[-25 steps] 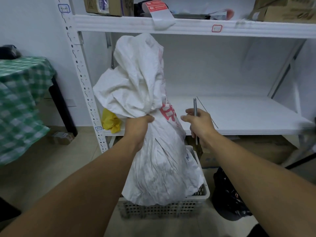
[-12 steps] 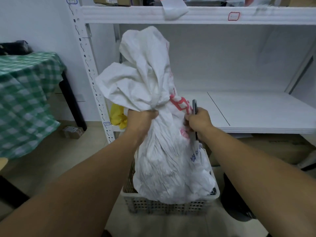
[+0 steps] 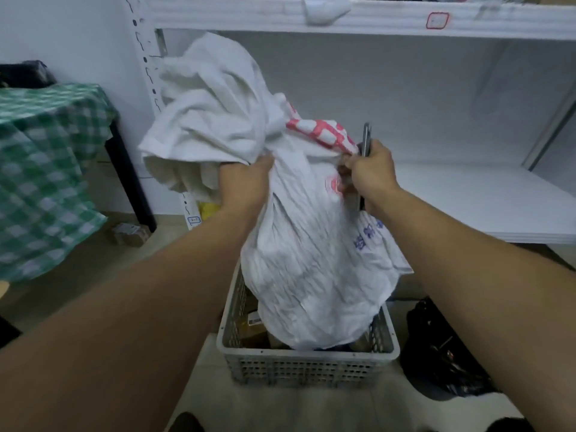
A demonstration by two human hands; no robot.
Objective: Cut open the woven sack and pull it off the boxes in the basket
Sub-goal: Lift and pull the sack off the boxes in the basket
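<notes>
Both hands are being used with fingers curled. The left hand [image 3: 246, 182] is being clenched around the bunched neck of the woven sack [image 3: 305, 260]. The right hand [image 3: 371, 173] is being wrapped around a slim grey tool [image 3: 367, 138], held upright against the sack's red-printed fold. The sack's lower end is sitting inside the grey basket [image 3: 305, 366] on the floor, with brown boxes [image 3: 252, 325] partly exposed beside it.

The sack [image 3: 311, 260] is matt, crinkled woven cloth. The basket [image 3: 307, 366] looks like dull grey perforated plastic. The cutter [image 3: 366, 138] glints like metal.
</notes>
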